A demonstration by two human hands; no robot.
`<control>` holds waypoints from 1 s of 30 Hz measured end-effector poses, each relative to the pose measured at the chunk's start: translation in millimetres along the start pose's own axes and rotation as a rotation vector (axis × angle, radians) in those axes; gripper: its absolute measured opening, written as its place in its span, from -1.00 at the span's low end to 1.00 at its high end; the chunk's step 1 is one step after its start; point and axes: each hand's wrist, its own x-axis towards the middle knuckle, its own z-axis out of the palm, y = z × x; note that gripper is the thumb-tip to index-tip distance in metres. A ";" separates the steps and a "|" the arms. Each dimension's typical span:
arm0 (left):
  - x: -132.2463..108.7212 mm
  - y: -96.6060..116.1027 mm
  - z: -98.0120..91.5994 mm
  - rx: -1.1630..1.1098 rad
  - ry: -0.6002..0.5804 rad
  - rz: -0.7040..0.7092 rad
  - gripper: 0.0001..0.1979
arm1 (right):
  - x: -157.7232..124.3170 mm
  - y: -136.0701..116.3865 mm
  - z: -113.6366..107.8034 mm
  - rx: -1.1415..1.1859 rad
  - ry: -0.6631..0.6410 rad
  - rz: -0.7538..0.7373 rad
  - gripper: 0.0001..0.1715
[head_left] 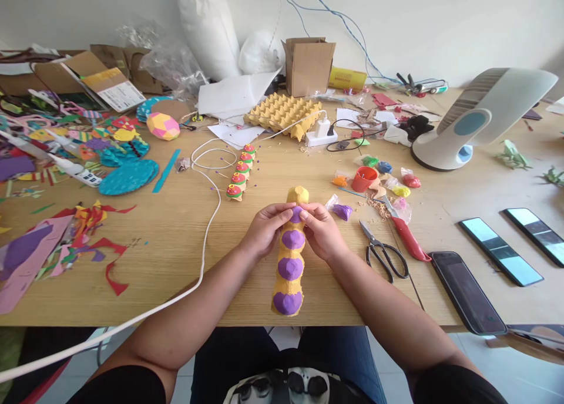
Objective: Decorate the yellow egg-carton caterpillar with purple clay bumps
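Note:
A yellow egg-carton strip (pixel 289 283) lies lengthwise on the wooden table (pixel 176 234) in front of me, its bumps capped with purple clay. Both hands meet at its fourth bump. My left hand (pixel 265 226) and my right hand (pixel 320 228) pinch a lump of purple clay (pixel 296 214) onto that bump, fingers curled and pressed together. The far bump (pixel 298 194) is bare yellow. A small bag of purple clay (pixel 342 211) lies just right of my right hand.
Black scissors (pixel 382 252) and a red-handled cutter (pixel 408 237) lie to the right, then three phones (pixel 467 291). A white fan (pixel 478 116), clay lumps, a red cup (pixel 363 178), a second painted carton strip (pixel 241 172), a white cable (pixel 207 239) and paper scraps at left surround the work.

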 end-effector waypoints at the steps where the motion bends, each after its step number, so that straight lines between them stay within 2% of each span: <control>1: 0.3 -0.3 -0.4 0.002 0.001 -0.001 -0.68 | 0.1 -0.1 -0.1 -0.002 0.004 0.003 -0.65; 9: 4.2 0.5 -5.9 0.000 -0.110 -0.026 -0.55 | 2.3 -6.3 -5.4 -0.001 -0.045 0.073 -0.61; 23: 3.2 -2.7 -9.9 0.129 -0.157 0.042 -0.61 | 1.3 -7.0 -5.8 0.015 -0.001 0.095 -0.65; 30: 4.6 -3.4 -7.7 0.127 -0.102 0.007 -0.59 | 2.5 -4.3 -8.5 0.008 -0.004 0.098 -0.70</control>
